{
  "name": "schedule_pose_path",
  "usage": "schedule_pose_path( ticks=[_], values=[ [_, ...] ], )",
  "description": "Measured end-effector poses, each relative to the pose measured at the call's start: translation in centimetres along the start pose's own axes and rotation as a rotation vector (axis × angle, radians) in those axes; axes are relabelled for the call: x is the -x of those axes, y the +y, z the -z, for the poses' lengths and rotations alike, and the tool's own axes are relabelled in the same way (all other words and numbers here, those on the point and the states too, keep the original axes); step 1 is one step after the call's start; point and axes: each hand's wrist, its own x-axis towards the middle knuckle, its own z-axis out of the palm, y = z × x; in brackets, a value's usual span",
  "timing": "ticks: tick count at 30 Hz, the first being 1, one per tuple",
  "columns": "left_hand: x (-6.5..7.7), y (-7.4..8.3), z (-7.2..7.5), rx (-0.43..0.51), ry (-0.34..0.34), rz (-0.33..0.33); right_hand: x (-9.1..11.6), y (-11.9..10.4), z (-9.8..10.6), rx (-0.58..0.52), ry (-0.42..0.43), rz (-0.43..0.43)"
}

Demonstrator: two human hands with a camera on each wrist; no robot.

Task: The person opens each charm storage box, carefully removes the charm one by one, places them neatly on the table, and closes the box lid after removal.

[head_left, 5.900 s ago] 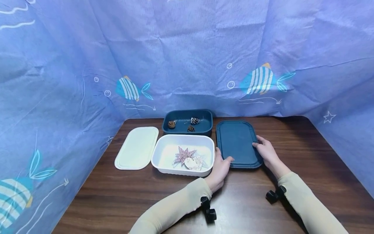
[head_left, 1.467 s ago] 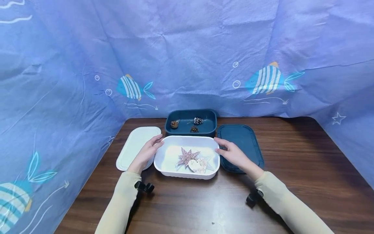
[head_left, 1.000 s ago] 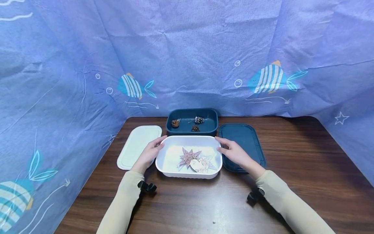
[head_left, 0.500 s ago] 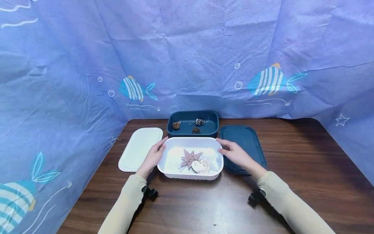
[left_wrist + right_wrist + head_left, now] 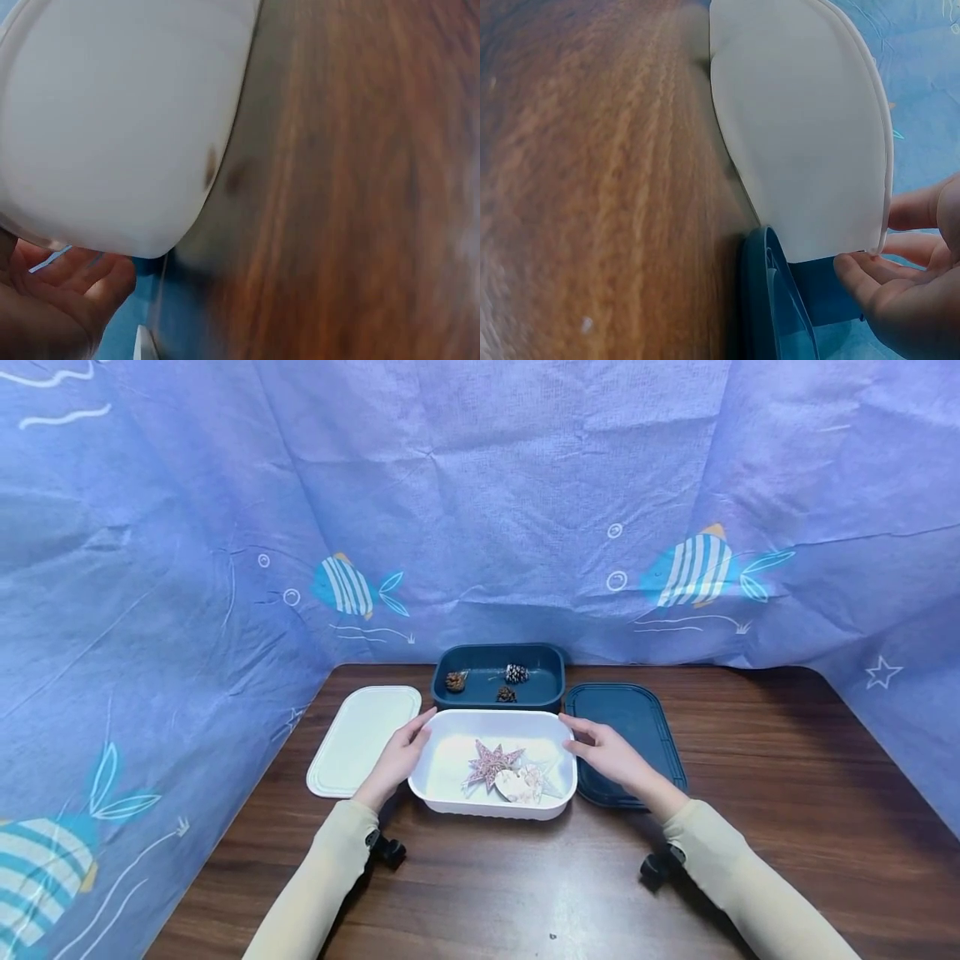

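We see the head view brightly lit, glare on the table (image 5: 551, 889) near five o'clock; both wrist views look dimmer and partly blurred.

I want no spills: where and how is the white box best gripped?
I'd take the white box by the rim at its short ends, left hand and right hand coming from opposite sides. It stands upright, open and wide, with ornaments inside, so a level two-handed hold seems safest.

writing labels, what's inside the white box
The white box holds a pink star, a white heart and a pale piece, partly covered; its full shape and the floor beneath are hidden.
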Motion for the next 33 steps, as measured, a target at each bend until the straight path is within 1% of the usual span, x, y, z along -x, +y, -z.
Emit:
schedule_pose_path(
  ticks=[2,4,6,8,10,13,17,20,24,27,33],
  values=[
    [0.0,0.0,0.1,-0.058,0.006,-0.018,0.0,0.0,0.0,-0.001,-0.002,0.003],
    [0.0,0.0,0.3,-0.148,0.014,-0.057,0.0,0.0,0.0,-0.002,-0.004,0.004],
    [-0.1,0.1,0.5,-0.254,0.017,-0.116,0.0,-0.1,0.1,-0.005,-0.004,0.004],
    [-0.1,0.3,0.8,-0.356,0.009,-0.188,0.0,-0.1,0.1,-0.004,-0.003,0.003],
    [-0.3,0.4,1.0,-0.442,-0.016,-0.248,0.0,-0.2,0.1,-0.003,-0.003,0.004],
    [-0.7,0.6,1.2,-0.532,-0.078,-0.305,0.1,-0.2,0.2,-0.005,-0.005,0.003],
    [-1.3,1.0,1.4,-0.642,-0.159,-0.325,0.1,-0.1,0.2,-0.011,-0.006,-0.003],
    [-1.7,1.1,1.4,-0.693,-0.195,-0.328,0.1,-0.2,0.2,-0.016,-0.01,-0.002],
    [-1.9,1.0,1.4,-0.684,-0.217,-0.316,0.1,-0.2,0.2,-0.006,-0.011,0.004],
    [-1.9,0.9,1.2,-0.67,-0.217,-0.306,0.0,-0.1,0.2,0.011,-0.004,0.005],
    [-2.0,0.8,1.0,-0.665,-0.203,-0.329,-0.3,-0.3,0.8,0.029,-0.012,0.0]
  ],
)
